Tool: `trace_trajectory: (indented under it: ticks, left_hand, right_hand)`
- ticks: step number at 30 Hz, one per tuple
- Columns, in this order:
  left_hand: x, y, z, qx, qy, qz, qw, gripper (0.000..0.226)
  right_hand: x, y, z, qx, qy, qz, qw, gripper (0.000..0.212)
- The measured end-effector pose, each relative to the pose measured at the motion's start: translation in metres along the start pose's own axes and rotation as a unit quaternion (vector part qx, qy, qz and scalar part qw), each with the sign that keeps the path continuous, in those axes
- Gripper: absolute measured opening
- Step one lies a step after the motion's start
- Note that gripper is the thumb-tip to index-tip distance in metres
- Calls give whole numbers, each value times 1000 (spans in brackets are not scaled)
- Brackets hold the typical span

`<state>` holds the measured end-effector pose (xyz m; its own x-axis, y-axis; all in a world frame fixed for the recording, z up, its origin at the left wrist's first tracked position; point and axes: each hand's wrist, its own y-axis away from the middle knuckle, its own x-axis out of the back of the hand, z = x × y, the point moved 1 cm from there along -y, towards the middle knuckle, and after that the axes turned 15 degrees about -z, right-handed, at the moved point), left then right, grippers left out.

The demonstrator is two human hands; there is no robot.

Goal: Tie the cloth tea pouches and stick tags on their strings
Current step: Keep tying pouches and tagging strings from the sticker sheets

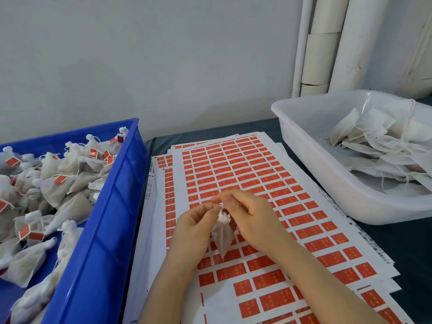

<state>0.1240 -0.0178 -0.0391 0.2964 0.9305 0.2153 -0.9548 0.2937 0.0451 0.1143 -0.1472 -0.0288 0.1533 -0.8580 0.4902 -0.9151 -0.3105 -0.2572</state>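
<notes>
White cloth tea pouch [222, 237] hangs above the red tag sheets [257, 174], its neck pinched by my left fingers [208, 208] and right fingers [230, 195]. The blue plastic crate [105, 218] holds many tagged pouches, the white plastic tub [327, 174] several untied.

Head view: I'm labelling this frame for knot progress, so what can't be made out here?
- Small white cloth tea pouch: head view; fingertips of the left hand and right hand hide its string and any knot.
- Red rectangular sticker tags: print too small and blurred.
- Blue plastic crate: cut off by left and bottom edges.
- Translucent white plastic tub: cut off by right edge.
</notes>
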Motion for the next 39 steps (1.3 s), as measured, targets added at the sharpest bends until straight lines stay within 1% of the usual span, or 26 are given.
trace_trajectory:
  ticks: [1,4,8,13,16,18,21,24,27,30,31,32,33,34,35,36,37,38,39]
  left_hand:
    - [0,-1,0,1,0,7,1000,24]
    - [0,-2,-1,-5,-5,27,1000,25]
    - [-2,-4,-2,-33,-9,35,999,20]
    - [-3,-3,-2,-51,-4,17,999,16]
    - [-3,-2,-1,-37,15,13,999,18]
    - [-3,-1,0,-25,36,9,999,18]
    - [-2,0,1,-8,58,7,998,18]
    - [-1,-2,2,7,73,5,997,18]
    - [-2,0,-1,15,75,6,997,25]
    - [-5,-5,1,42,83,10,996,34]
    - [-5,-10,3,63,100,13,993,43]
    - [-2,-11,3,77,127,-5,989,48]
    - [-1,-12,3,91,153,-21,984,45]
    - [-3,-15,3,90,151,-27,984,36]
    - [-6,-18,3,71,120,-22,990,20]
    - [-10,-17,5,51,65,-16,996,12]
    - [-9,-9,1,9,11,-26,1000,21]
    - [-8,-2,0,-19,-12,-36,999,29]
    - [-8,2,-1,-38,-8,-38,999,33]
  right_hand:
    - [-1,0,1,-3,4,-5,1000,35]
    - [-2,0,3,-14,16,-1,1000,15]
    - [-3,0,3,-29,10,-11,999,9]
    - [0,-1,3,-58,-36,-4,998,13]
    - [3,-2,3,-60,-56,-4,997,16]
    - [5,-2,3,-59,-92,-3,994,17]
    - [8,-1,2,-60,-136,-7,989,15]
    - [8,-1,1,-60,-140,-18,988,9]
    - [8,-1,2,-76,-148,-17,986,10]
    - [5,-1,5,-116,-165,-9,979,15]
    - [5,-1,7,-130,-178,-3,975,17]
    - [5,-1,8,-141,-201,3,970,18]
    - [6,-1,9,-144,-232,4,962,20]
    - [8,-1,9,-141,-271,1,952,21]
    - [10,0,10,-131,-317,-4,939,23]
    - [12,1,10,-120,-364,-11,924,25]
    - [14,1,10,-108,-409,-15,906,29]
    - [15,0,10,-98,-450,-15,887,32]
    - [16,0,10,-88,-488,-12,868,34]
